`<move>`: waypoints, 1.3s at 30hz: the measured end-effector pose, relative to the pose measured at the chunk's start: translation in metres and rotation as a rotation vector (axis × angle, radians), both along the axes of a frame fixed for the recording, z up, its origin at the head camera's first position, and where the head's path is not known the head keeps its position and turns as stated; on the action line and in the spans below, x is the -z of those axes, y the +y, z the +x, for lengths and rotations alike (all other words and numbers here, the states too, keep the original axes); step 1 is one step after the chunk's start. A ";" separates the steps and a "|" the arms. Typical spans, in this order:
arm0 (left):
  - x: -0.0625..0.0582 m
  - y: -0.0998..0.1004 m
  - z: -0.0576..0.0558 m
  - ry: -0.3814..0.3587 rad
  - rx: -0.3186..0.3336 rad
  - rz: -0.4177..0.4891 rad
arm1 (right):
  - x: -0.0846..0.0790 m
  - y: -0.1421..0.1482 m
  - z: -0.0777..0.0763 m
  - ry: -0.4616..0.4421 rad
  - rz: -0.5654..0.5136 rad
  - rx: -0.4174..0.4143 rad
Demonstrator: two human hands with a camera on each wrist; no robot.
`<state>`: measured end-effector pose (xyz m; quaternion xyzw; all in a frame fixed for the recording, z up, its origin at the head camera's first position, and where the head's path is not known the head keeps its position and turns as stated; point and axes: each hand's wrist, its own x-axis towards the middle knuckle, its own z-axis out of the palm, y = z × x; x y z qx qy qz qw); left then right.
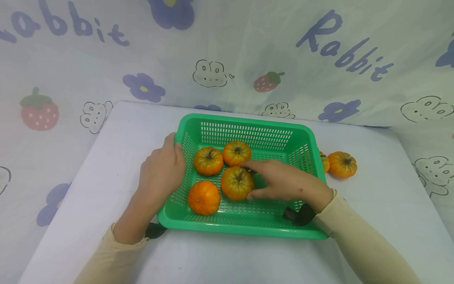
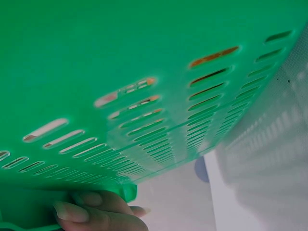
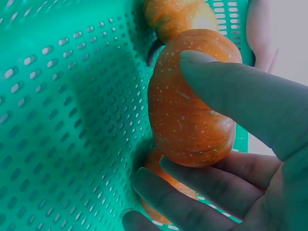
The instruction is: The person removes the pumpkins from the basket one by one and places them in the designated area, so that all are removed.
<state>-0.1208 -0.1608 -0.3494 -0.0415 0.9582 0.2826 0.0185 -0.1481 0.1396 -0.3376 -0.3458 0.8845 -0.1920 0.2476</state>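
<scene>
A green slotted plastic basket sits on the white table, and my left hand grips its left rim. The left wrist view shows the fingers curled under that rim, beside the slotted wall. Inside the basket, my right hand holds a small orange pumpkin between thumb and fingers. Seen from the right wrist, the thumb lies across one side of this pumpkin and the fingertips meet the other side. Three more pumpkins lie around it: one at left, one behind, one in front.
Outside the basket's right wall, another pumpkin rests on the white tabletop, next to one partly hidden by the rim. A printed cloth with rabbits, strawberries and flowers hangs behind the table.
</scene>
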 end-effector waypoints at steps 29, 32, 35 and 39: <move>0.001 0.000 0.000 0.014 0.002 -0.007 | -0.005 0.004 -0.001 0.101 -0.138 0.118; 0.001 0.000 0.000 0.019 0.000 -0.008 | -0.006 0.004 -0.001 0.110 -0.145 0.136; 0.001 0.000 0.000 0.018 -0.001 -0.007 | -0.007 0.005 -0.001 0.111 -0.162 0.147; 0.000 0.000 0.000 0.013 -0.001 -0.003 | -0.007 0.007 -0.001 0.124 -0.185 0.157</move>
